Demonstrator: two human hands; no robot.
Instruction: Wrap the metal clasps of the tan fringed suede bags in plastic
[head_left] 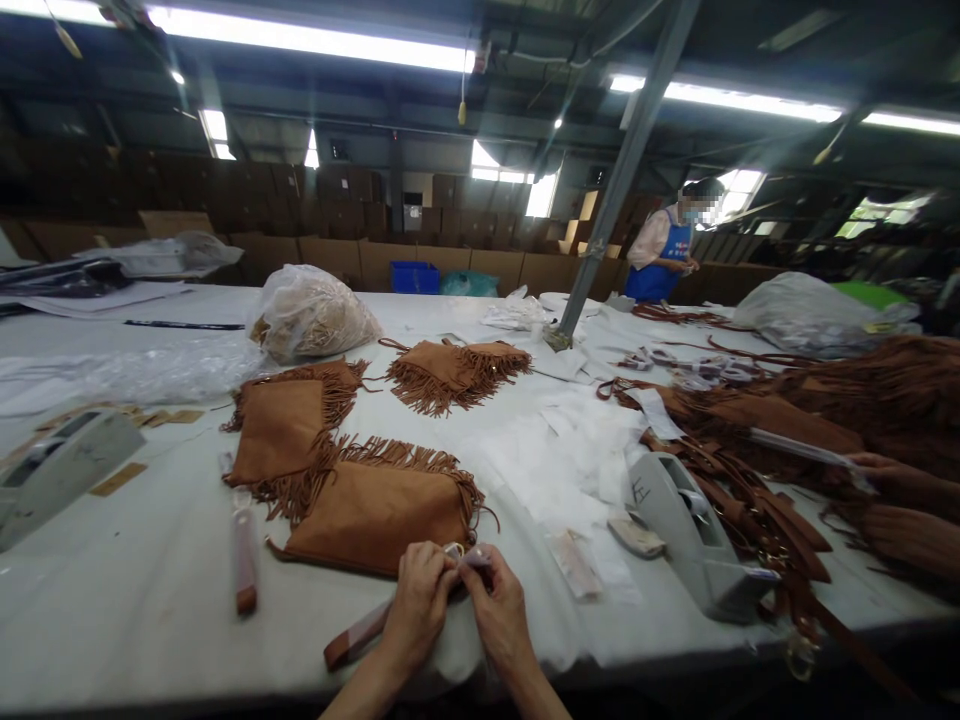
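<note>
Both hands meet at the near right corner of a brown suede fringed bag [382, 515] lying on the table. My left hand [420, 600] is closed on a brown leather strap [349, 648] in pale, see-through wrapping, whose end sticks out to the left below the hand. Pinched in the fingers of my right hand [496, 605] is a bit of whitish wrapping [476, 558] near a small metal piece [454, 550]. The fingers hide how these parts join. Left of the bag lies another wrapped strap [244, 555].
More fringed bags [279, 425] lie behind. Tape dispensers stand left [71, 470] and right [686, 535]. A co-worker's hands [900, 500] rest among brown fringed goods at right. A post [622, 180] rises from the table; another person [664, 250] stands beyond.
</note>
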